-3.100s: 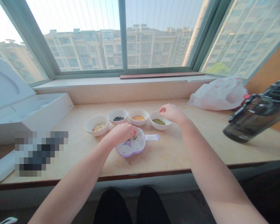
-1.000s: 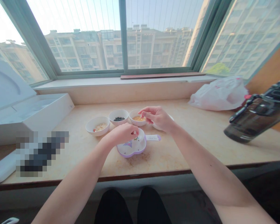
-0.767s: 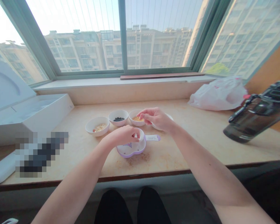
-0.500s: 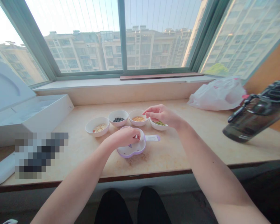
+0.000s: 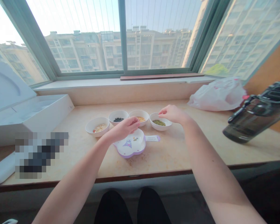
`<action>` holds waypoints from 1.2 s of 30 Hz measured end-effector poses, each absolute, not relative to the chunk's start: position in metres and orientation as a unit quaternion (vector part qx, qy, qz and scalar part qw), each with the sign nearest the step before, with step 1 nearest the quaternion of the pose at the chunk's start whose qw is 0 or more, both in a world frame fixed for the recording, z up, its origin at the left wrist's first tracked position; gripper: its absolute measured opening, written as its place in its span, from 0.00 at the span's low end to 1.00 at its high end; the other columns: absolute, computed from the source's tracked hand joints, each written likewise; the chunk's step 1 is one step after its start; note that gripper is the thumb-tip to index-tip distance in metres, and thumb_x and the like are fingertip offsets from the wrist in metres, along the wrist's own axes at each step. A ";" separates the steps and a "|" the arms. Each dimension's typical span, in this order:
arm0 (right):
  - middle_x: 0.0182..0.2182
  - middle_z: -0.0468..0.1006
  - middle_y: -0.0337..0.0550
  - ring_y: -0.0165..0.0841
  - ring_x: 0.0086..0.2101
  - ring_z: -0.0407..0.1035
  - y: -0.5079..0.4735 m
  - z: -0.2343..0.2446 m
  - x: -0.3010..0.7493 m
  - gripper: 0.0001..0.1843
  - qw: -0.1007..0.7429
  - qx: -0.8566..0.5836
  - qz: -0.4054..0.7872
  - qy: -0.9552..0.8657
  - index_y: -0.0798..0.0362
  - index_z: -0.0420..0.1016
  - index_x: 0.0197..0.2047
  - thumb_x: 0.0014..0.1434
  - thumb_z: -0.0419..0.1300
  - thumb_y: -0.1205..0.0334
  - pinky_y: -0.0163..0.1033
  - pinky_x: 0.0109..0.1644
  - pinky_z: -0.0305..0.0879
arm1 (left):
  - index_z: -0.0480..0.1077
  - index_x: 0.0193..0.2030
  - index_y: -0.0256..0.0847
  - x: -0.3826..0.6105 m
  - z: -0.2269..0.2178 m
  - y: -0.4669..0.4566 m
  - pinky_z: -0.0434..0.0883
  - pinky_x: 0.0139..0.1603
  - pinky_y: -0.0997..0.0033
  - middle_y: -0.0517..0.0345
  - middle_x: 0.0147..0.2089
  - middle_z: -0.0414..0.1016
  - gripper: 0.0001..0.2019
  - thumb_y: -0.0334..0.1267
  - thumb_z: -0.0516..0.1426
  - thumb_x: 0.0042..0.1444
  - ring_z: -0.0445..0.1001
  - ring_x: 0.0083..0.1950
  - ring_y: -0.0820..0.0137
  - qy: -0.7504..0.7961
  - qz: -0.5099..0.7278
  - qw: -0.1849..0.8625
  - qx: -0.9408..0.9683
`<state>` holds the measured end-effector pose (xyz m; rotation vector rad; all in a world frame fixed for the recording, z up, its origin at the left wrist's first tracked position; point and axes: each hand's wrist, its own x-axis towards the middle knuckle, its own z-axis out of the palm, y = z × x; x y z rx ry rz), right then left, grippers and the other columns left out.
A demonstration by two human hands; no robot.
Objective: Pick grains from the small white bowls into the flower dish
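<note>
My left hand is closed in a pinch above the far edge of a purple-rimmed white plate, covering part of a bowl of yellow grains. Whatever its fingertips hold cannot be made out. On the plate, beside a printed purple cartoon figure, lies a small cluster of beans. My right hand has its fingers pinched together over the right rim of a white bowl of green beans; what is between them is hidden. A bowl of black beans and one of pale flakes stand left.
Right of the plate lies a small white label with purple ends. An open white box stands at left, near a white object with a blurred-out area. A plastic bag and a dark tinted bottle are at right, below the window.
My left hand has lifted out of the plate and moved away from me, uncovering the beans there. My right hand has shifted right, from beside the yellow grains to the green bean bowl's right side.
</note>
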<state>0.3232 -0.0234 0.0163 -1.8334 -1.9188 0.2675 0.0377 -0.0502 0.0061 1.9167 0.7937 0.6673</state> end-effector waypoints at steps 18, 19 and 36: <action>0.29 0.80 0.40 0.28 0.25 0.69 -0.057 0.008 0.232 0.15 0.455 -0.387 0.357 -0.718 0.53 0.84 0.39 0.54 0.71 0.51 0.34 0.27 0.63 | 0.65 0.36 0.38 0.040 0.007 -0.049 0.48 0.24 0.77 0.67 0.27 0.55 0.19 0.50 0.66 0.59 0.50 0.25 0.81 0.251 0.332 0.714 0.563; 0.28 0.80 0.40 0.28 0.24 0.69 -0.056 0.007 0.232 0.15 0.457 -0.391 0.351 -0.718 0.53 0.84 0.38 0.54 0.71 0.51 0.35 0.27 0.63 | 0.65 0.36 0.38 0.040 0.007 -0.049 0.48 0.24 0.77 0.67 0.27 0.55 0.19 0.50 0.66 0.58 0.50 0.24 0.81 0.254 0.331 0.714 0.562; 0.27 0.75 0.37 0.28 0.25 0.64 -0.048 0.004 0.240 0.19 0.466 -0.401 0.314 -0.723 0.52 0.78 0.39 0.63 0.62 0.43 0.37 0.31 0.61 | 0.76 0.32 0.41 0.029 0.005 -0.046 0.59 0.31 0.70 0.57 0.31 0.76 0.07 0.37 0.58 0.57 0.69 0.31 0.70 0.397 0.171 0.299 0.851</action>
